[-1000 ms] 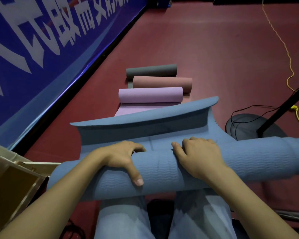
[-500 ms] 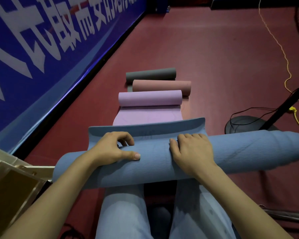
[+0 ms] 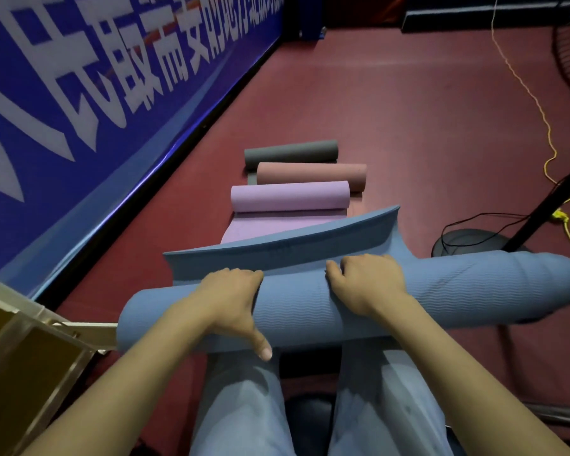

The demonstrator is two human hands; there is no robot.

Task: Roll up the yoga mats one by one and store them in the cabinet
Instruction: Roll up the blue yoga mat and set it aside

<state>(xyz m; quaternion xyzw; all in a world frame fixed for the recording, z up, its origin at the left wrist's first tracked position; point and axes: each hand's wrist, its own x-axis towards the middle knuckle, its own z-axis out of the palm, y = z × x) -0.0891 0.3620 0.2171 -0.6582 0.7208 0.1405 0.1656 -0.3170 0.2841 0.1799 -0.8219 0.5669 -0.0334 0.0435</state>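
1. We have the blue mat [image 3: 297, 311] lying across our thighs at the 6 o'clock side of the view, mostly wound into a thick roll whose right end pokes well out toward 3 o'clock
2. Our left hand [image 3: 231, 301] wraps over the roll, fingers curled down its far side and thumb pressed on the near side; our right hand [image 3: 366, 284] grips it the same way, fingers hooked over the top just beside the left
3. Since half a second ago the loose tail of the blue mat has lifted: it lay flat and low beyond our fingers, and now its free edge stands up as a curved flap toward 12 o'clock, higher on the right. Our left thumb has also swung from lying along the roll to pointing down its near face
4. We read that as another turn being taken in; only a short tail looks left, so the rolling of this mat seems nearly done
5. Beyond it at 12 o'clock the lilac mat [image 3: 288, 195] is partly rolled with its sheet trailing, then the pink mat [image 3: 310, 174] and grey mat [image 3: 290, 153] sit rolled on the floor [image 3: 408, 126]
6. The wooden cabinet [image 3: 23, 366] is at 8 o'clock, close to the roll's left end; none of these mats is inside it yet
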